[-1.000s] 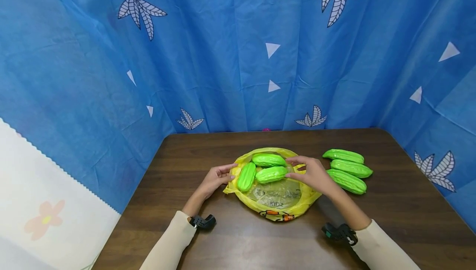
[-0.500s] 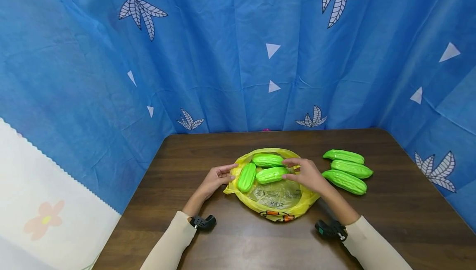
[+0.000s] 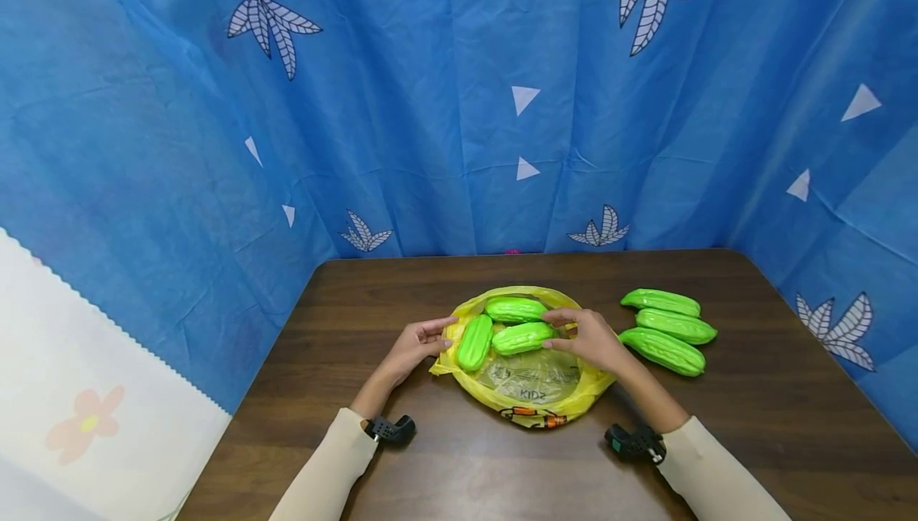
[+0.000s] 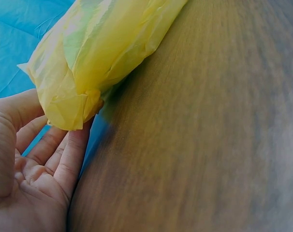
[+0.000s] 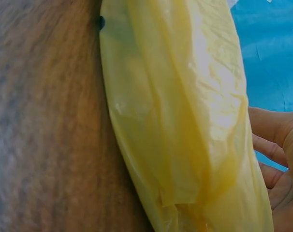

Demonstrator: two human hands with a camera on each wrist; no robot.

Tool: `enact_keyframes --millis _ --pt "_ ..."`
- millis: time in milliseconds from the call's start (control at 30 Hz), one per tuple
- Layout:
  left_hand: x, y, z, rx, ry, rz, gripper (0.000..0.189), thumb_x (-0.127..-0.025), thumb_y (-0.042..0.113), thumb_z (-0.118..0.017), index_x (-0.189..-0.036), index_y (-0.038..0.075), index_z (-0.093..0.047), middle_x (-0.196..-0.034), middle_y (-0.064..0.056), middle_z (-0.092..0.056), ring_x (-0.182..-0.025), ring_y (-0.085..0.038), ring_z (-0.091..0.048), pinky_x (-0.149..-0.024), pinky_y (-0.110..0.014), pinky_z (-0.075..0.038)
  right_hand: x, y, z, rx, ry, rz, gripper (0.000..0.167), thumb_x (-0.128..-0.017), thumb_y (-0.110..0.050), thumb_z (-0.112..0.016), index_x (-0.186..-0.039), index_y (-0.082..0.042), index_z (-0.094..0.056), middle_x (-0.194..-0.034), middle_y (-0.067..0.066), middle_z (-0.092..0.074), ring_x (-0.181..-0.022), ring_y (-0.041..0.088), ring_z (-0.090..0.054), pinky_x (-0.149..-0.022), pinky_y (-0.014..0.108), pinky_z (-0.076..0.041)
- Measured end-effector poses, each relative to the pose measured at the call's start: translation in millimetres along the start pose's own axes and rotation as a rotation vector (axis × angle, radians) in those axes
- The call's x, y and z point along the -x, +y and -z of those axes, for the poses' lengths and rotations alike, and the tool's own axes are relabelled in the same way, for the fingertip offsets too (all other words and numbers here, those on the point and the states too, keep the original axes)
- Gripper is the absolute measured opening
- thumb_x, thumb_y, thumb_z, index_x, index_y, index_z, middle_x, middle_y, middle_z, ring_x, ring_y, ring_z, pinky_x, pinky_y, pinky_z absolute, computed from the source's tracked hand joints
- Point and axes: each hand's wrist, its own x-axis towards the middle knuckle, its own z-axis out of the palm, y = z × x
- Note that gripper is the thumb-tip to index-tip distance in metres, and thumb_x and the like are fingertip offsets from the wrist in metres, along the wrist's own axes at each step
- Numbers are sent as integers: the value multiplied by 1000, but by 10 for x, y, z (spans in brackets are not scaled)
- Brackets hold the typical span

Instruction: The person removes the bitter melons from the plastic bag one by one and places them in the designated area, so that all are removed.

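A yellow plastic bag [image 3: 566, 405] with its mouth spread wide lies on the table. Inside are three bright green, ridged bitter gourds, among them an upright one [image 3: 475, 342] at the left and another [image 3: 515, 309] at the back. My left hand [image 3: 416, 346] pinches the bag's left edge; the left wrist view shows its thumb and fingers around the crumpled plastic [image 4: 71, 104]. Over the bag's right side, my right hand [image 3: 591, 339] has thumb and fingers around the right end of the front bitter gourd [image 3: 523, 338]. In the right wrist view the bag [image 5: 185, 106] hides its fingertips.
Three more green bitter gourds [image 3: 663, 351] lie side by side on the table to the right of the bag. The brown wooden table [image 3: 459, 473] ends at the back against a blue patterned curtain [image 3: 430, 107]. A white cloth [image 3: 86, 378] hangs at the left.
My right hand has moved a little left, further over the ends of the bitter gourds in the bag. My left hand, the bag and the bitter gourds have stayed in place.
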Motion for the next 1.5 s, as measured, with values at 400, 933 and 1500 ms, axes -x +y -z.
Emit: enact_keyframes --millis 400,933,1500 --pt "-2 -17 9 -9 -12 0 50 -97 7 -67 -145 -1 -54 -143 -26 -54 -92 -11 -69 -77 -24 -58 16 78 -63 -12 -10 -28 44 -88 -18 -81 -129 -6 -68 -125 13 -68 -110 30 -64 -88 41 -57" --pt "-16 12 32 -48 14 -4 48 -98 3 -66 -144 -1 -54 -132 -27 -61 -86 -10 -67 -73 -22 -57 -15 24 -84 -11 -45 -13 45 -85 -11 -82 -128 -4 -69 -121 11 -69 -107 28 -63 -82 37 -57" --pt "5 -4 10 -52 10 9 48 -97 9 -69 -143 2 -57 -138 -21 -60 -89 -13 -68 -78 -26 -59 11 64 -104 -15 -62 -30 45 -85 -12 -83 -128 -7 -69 -122 9 -69 -109 28 -62 -85 39 -57"
